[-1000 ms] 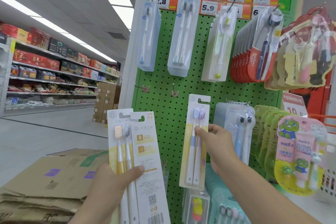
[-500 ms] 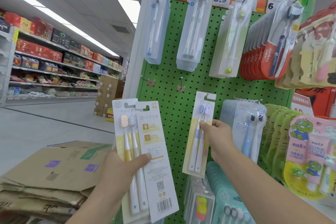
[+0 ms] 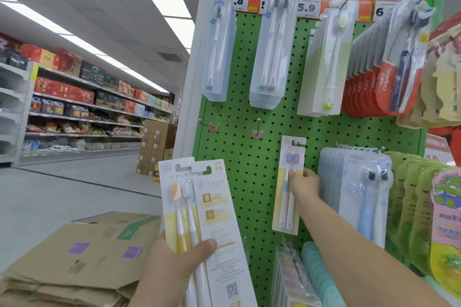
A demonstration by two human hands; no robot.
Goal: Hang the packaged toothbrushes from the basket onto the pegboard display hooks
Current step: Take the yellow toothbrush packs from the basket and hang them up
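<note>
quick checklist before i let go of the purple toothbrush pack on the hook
1. Right hand grips the purple toothbrush pack: ok.
2. Pack's hang hole at the hook: looks threaded, but fully seated: cannot tell.
3. Pack hanging straight against the green pegboard: ok, only slightly tilted.
4. Left hand holds the orange toothbrush packs securely for the next hang: ok.
5. Empty hooks free to the left for those packs: ok.

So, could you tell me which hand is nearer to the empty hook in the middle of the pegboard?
Right. The right hand is just below and right of the empty hook; the left hand is far lower, holding packs.
</note>
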